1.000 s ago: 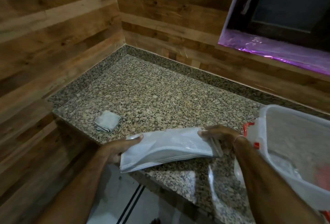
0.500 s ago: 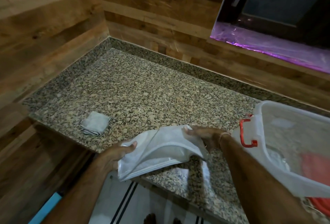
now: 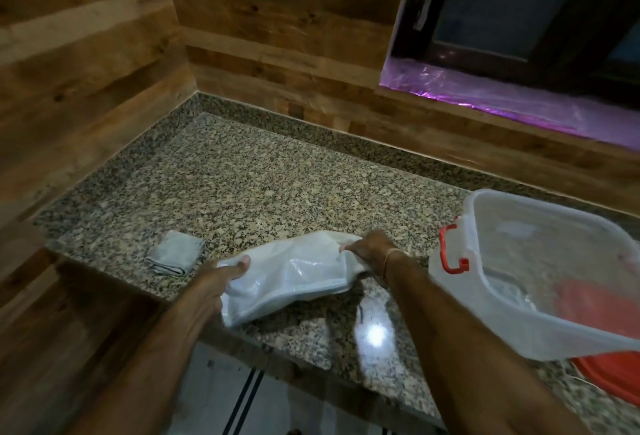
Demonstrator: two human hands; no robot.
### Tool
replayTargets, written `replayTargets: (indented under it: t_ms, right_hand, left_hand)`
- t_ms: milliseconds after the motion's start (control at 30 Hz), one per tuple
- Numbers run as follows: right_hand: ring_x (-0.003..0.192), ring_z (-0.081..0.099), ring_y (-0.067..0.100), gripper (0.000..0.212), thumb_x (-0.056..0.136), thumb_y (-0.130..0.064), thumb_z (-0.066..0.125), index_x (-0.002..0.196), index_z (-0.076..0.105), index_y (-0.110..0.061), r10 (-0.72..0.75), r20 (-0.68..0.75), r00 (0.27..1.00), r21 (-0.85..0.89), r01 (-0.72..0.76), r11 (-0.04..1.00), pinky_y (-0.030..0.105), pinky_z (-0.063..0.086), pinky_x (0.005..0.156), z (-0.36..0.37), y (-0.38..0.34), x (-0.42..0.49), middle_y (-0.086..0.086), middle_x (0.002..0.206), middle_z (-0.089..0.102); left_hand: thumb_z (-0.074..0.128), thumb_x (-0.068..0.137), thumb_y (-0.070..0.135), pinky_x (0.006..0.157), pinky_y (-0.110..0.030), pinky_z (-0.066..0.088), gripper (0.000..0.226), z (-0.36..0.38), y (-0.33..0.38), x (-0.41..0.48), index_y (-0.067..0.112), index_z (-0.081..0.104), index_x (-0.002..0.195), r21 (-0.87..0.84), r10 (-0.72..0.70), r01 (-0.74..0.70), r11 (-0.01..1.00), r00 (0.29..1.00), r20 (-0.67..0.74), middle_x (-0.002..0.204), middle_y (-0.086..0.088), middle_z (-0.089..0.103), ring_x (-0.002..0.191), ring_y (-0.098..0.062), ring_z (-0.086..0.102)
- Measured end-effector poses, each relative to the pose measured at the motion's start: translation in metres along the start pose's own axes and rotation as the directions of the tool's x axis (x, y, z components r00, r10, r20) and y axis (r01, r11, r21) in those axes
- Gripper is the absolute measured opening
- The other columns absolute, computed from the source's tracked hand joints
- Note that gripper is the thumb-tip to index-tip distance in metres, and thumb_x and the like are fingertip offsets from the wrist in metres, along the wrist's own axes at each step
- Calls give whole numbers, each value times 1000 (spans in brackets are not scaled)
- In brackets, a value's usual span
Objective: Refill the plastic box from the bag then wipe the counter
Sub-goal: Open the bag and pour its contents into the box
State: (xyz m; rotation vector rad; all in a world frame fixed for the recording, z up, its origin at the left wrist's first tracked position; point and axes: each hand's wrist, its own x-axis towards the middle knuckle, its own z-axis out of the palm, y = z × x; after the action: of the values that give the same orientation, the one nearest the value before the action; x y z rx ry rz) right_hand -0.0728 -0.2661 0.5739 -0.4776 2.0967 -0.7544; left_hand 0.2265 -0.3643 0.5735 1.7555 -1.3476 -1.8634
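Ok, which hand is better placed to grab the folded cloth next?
Probably the left hand: it grips the bag at the end nearest the cloth, which lies to its left. The right hand holds the end beside the plastic box.

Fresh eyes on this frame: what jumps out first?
The limp white plastic bag near the front edge of the speckled granite counter, gripped by the left hand at one end and the right hand at the other. To its right stands the open clear plastic box with a red latch; to its left lies a folded grey cloth.
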Motion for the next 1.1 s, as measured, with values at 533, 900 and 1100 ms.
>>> replayTargets:
  t_ms: [533,900,1100]
  right_hand:
    - [56,72,18,15,80,-1,84,92,77,2,-502,-345,793,437,609,661,33,60,58,-285,-54,-81,10,71,77]
    - [75,75,16,19,86,4,78,104,76,0,-411,-470,781,595,624,507,29,62,66,-379,104,-62,8,89,80]
    - [96,71,31,23,86,-4,81,108,73,-7,-415,-415,809,656,583,480,49,58,89,-372,145,-45,25,114,76]
  left_hand:
    - [73,91,9,65,-34,59,11,202,189,-134,15,67,86,-358,612,-600,716,785,-91,85,-7,71,69,-21,67]
    - [73,92,14,66,-39,62,16,380,119,-166,2,67,100,-242,663,-669,703,739,-118,93,-6,72,83,-23,69]
    - [75,89,8,63,-33,61,9,384,91,-153,9,69,95,-13,765,-766,643,643,-26,93,-10,75,82,-22,73]
